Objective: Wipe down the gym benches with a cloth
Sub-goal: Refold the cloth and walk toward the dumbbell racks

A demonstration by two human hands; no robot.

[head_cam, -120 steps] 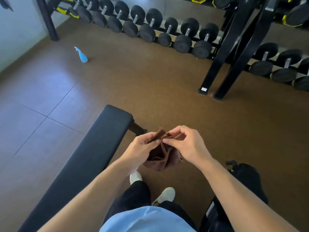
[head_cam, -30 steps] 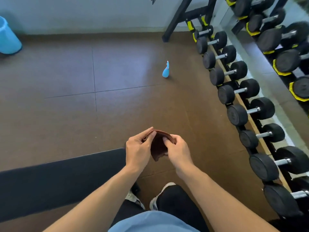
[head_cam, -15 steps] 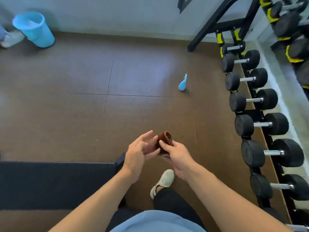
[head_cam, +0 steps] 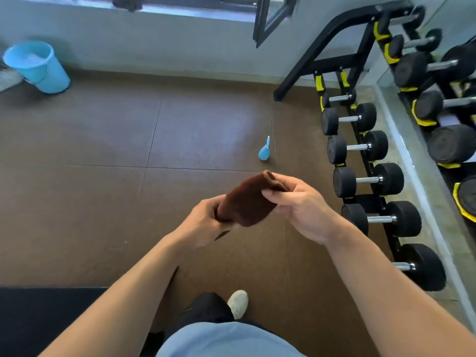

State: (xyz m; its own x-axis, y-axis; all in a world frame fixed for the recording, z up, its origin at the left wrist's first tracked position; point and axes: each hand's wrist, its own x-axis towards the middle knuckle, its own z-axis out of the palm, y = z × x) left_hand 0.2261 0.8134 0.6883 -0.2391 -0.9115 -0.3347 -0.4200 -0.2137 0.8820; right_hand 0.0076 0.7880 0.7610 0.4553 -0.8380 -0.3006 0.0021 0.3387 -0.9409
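A folded brown cloth [head_cam: 248,202] is stretched between both hands in mid-air, above the brown floor. My left hand [head_cam: 203,225] grips its lower left end. My right hand [head_cam: 304,204] pinches its upper right end between thumb and fingers. The black padded bench [head_cam: 51,315] lies at the lower left, partly hidden by my left forearm. The cloth is apart from the bench.
A blue spray bottle [head_cam: 264,150] stands on the floor ahead. A blue bucket [head_cam: 38,65] sits by the wall at far left. A dumbbell rack [head_cam: 371,181] runs along the right side. My shoe [head_cam: 238,302] and dark trouser leg are below the hands.
The view has swung further left and up, bringing the bucket and window in. The bunched cloth is now pulled out flat between both hands, and the bench has slid lower left.
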